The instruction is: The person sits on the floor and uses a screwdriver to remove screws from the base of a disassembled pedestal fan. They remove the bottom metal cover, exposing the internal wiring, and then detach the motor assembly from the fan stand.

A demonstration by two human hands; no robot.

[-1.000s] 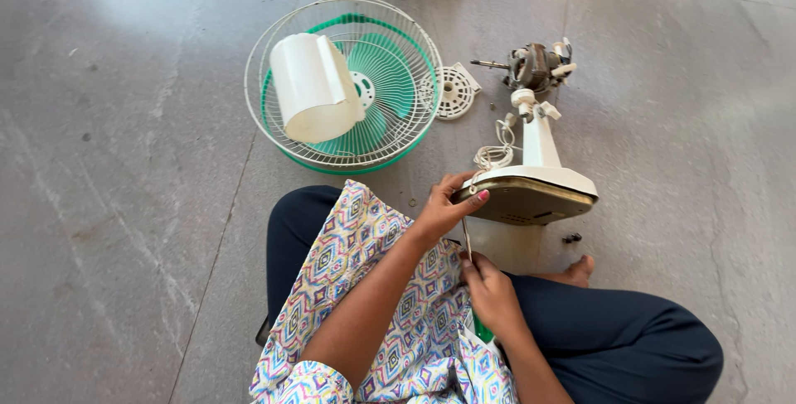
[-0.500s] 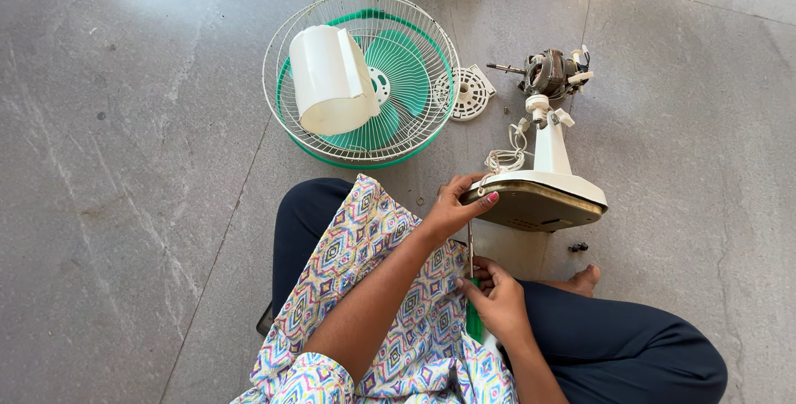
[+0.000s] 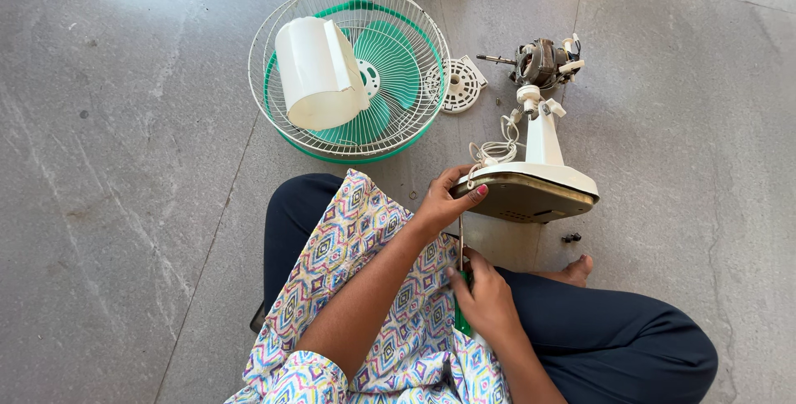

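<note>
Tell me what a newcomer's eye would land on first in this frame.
Probably the wire fan guard at upper centre, holding a green fan blade with a white housing lying on it. Next, the stripped fan stand, tipped over to the right with its bare motor at the far end. Below, the left hand steadies the base while the right hand holds a green-handled screwdriver at its underside.

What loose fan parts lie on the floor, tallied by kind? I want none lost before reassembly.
Wire guard holding the green blade: 1
White motor cover: 1
White round vented plate: 1
Small dark screw cluster: 1
Total: 4
</note>
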